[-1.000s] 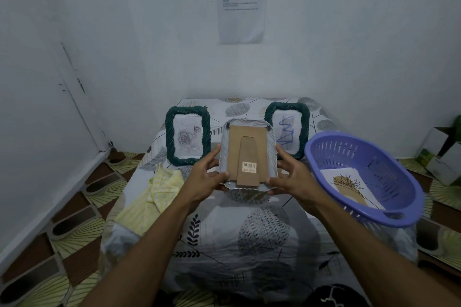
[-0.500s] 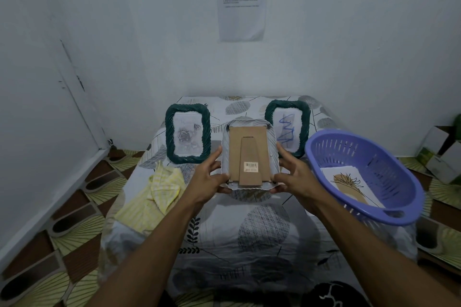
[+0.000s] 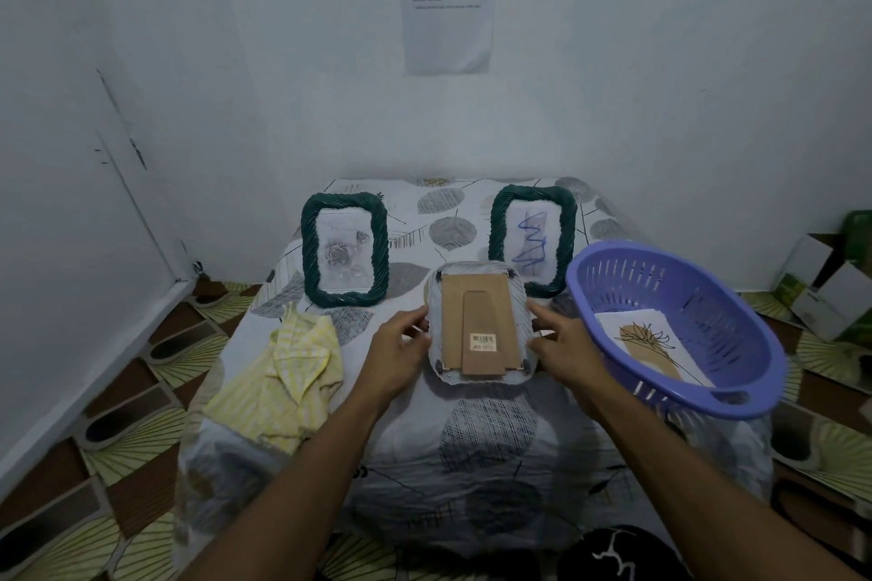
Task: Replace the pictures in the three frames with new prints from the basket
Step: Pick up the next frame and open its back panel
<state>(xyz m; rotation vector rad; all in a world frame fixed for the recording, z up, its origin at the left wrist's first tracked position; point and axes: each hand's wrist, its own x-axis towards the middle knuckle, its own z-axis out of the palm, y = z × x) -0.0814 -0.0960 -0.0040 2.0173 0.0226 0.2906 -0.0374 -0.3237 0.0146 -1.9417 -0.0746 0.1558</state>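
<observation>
Gripping face-down frame [image 3: 476, 321] at picture centre by its side edges, between left hand [image 3: 398, 351] and right hand [image 3: 568, 347].

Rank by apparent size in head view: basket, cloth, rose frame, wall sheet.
1. basket
2. cloth
3. rose frame and wall sheet: about alike. The sheet hangs farther from the camera, so I leave these two unranked.

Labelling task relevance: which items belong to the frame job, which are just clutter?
Job: grey frame, back up, gripped by left hand and right hand; left green frame; right green frame; purple basket; print in it.
Lying about: yellow cloth; wall notice; boxes on floor.
</observation>
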